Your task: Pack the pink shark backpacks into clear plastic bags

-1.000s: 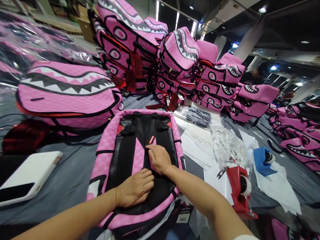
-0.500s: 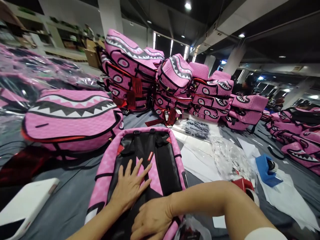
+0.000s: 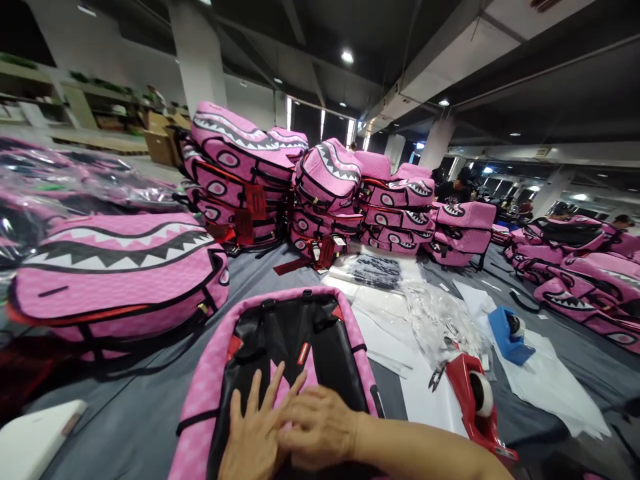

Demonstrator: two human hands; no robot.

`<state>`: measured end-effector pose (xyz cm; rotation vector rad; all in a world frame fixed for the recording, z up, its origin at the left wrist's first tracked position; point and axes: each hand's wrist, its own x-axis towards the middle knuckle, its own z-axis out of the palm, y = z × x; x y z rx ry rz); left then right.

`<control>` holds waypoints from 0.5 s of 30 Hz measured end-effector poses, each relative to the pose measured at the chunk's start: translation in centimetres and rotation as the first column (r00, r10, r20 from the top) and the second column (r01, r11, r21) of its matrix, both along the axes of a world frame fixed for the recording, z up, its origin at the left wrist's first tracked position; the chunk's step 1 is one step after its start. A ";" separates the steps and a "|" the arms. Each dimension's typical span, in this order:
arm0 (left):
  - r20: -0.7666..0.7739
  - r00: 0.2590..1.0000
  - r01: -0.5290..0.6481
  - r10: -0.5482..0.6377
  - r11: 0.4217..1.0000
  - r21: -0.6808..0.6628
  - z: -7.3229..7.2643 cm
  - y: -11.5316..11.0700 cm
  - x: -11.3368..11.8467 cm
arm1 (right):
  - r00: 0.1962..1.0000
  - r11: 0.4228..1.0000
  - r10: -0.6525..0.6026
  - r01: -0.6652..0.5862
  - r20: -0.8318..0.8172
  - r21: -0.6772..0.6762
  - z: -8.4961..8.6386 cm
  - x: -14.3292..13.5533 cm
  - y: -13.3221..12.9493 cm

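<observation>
While the left hand (image 3: 255, 430) lies flat, fingers spread and released, the right hand (image 3: 323, 427) is right there beside it, partly over its fingers! Its own fingers are bent; whether they grasp anything, I cannot tell. Under both, at the near middle of the grey cloth-covered counter (image 3: 135, 407), lies the pink backpack with a black padded back (image 3: 345, 360), back side up, its near end out of view. Near left, a white rectangular block (image 3: 37, 437); near right, a red tape dispenser (image 3: 473, 393), with small dark snips (image 3: 437, 377) just beside it. Farther on, left, a plump pink backpack with a toothy mouth print (image 3: 115, 287); right, a blue tape dispenser (image 3: 507, 337) and crumpled clear plastic (image 3: 440, 317). And at the far side, stacked pink backpacks with shark prints (image 3: 327, 177)!
</observation>
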<state>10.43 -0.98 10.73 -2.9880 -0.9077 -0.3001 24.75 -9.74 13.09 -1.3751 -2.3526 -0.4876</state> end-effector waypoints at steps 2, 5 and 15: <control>-0.036 0.999 0.008 -0.011 0.996 -0.091 0.2 -0.7 -0.5 | 0.951 0.960 -0.268 0.277 -0.155 0.037 2.5 2.3 1.0; -0.096 0.992 0.055 -0.077 0.975 -0.213 2.2 0.3 -0.8 | 0.742 0.772 -0.636 0.605 -0.214 -0.195 4.9 5.7 3.7; 0.043 0.999 -0.019 0.018 0.999 0.035 4.5 6.2 7.0 | 0.741 0.688 -0.670 0.601 -0.038 -0.408 2.5 8.0 7.0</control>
